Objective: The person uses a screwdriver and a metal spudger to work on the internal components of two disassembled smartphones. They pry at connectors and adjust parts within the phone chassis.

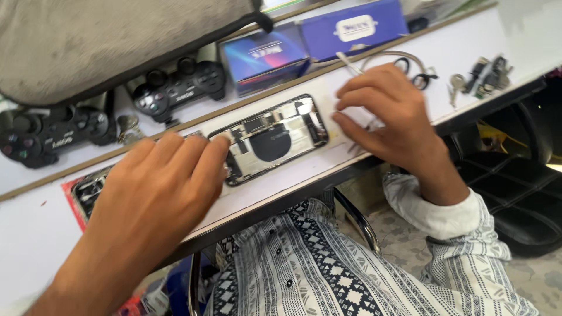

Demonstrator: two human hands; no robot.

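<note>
An opened smartphone [275,139] lies on the white worktop [35,234], its back removed so the inner parts and a round black coil show. My left hand [158,187] rests palm down at the phone's left end, fingertips touching its edge. My right hand [386,111] sits just right of the phone, fingers curled over thin metal tweezers [366,127] on the table. Whether the fingers grip the tweezers cannot be told.
Two black game controllers [181,85] [52,131] lie on the far shelf beside two blue boxes [266,55] [354,26]. A phone part on a red sheet [88,190] sits at the left. Keys and small tools [486,73] lie at the right. A black chair [515,199] stands below.
</note>
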